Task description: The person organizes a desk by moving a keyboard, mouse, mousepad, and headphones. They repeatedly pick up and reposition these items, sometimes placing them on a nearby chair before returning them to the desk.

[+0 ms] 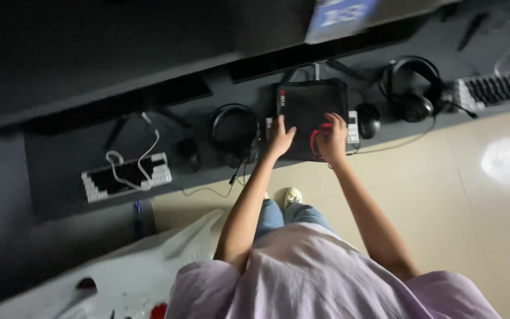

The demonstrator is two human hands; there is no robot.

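A black square pad (309,106) with a small red mark at one corner lies on the dark desk (60,171), on top of a white keyboard (353,127). My left hand (280,137) rests flat on the pad's near left edge with its fingers spread. My right hand (333,137) is at the near right edge. Its fingers curl onto the pad beside a red curved strip (314,142). A black mouse (368,120) sits just right of the pad.
Black headsets lie left (234,131) and right (411,88) of the pad. A white keyboard with a white cable (126,176) sits further left, another keyboard (497,87) far right. Monitors (340,13) stand behind. A white chair (125,272) is near my left side.
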